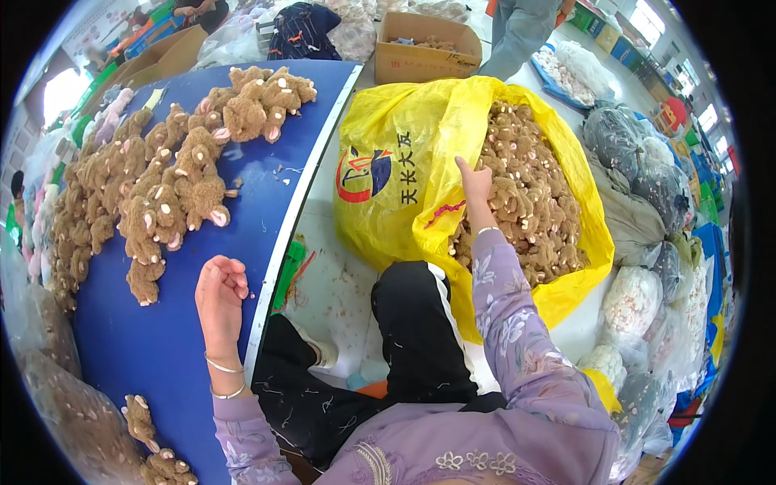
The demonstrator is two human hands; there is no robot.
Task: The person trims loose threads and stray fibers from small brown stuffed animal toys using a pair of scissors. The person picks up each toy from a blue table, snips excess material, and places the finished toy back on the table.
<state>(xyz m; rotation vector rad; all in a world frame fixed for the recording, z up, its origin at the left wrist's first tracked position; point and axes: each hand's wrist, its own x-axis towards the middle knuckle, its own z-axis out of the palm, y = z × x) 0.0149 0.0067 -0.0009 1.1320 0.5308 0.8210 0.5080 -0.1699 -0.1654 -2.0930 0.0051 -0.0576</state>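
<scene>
A head-worn fisheye looks down from close above the lap [323, 416].

R hand [477, 184] at ylw bag [396, 222]; L hand [221, 295] over tbl [162, 347].

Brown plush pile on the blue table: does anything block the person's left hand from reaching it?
Nothing visible does. Between the left hand and the nearest toys of the brown plush pile, only blue tabletop shows. The hand's height above it is hard to judge.
</scene>
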